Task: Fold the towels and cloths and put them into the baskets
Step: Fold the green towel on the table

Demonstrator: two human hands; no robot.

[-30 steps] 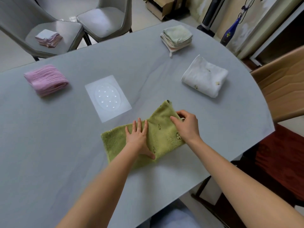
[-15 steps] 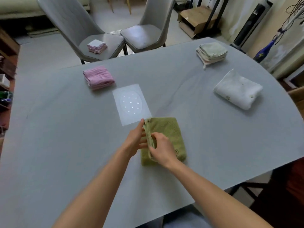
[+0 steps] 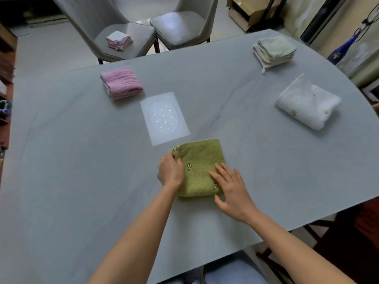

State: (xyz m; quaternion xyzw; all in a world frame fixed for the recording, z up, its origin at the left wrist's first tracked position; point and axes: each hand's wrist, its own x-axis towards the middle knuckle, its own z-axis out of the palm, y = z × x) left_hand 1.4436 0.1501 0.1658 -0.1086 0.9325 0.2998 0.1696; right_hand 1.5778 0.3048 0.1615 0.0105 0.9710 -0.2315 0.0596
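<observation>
The green towel (image 3: 202, 165) lay folded into a near-square pad on the grey table (image 3: 82, 181), near its front edge and just below the pale rectangular patch of light (image 3: 165, 118). The left hand (image 3: 171, 171) sat at the towel's left edge with its fingers curled over the stacked layers, apparently pinching them, though the fingertips were hidden. The right hand (image 3: 230, 190) rested flat on the towel's lower right part, fingers straight and spread, gripping nothing. Half a second earlier both hands had worked together at the left edge; the right hand had since crossed to the right side and flattened, while the towel kept its folded shape and place. One second earlier the towel had been a long strip, only partly folded. A folded pink cloth (image 3: 121, 83) lay at the far left of the table, a folded white towel (image 3: 307, 101) at the right, and a stack of pale green cloths (image 3: 273, 50) at the far right corner. A small folded stack (image 3: 119, 40) sat on the seat of a grey chair (image 3: 131, 21) beyond the table.
</observation>
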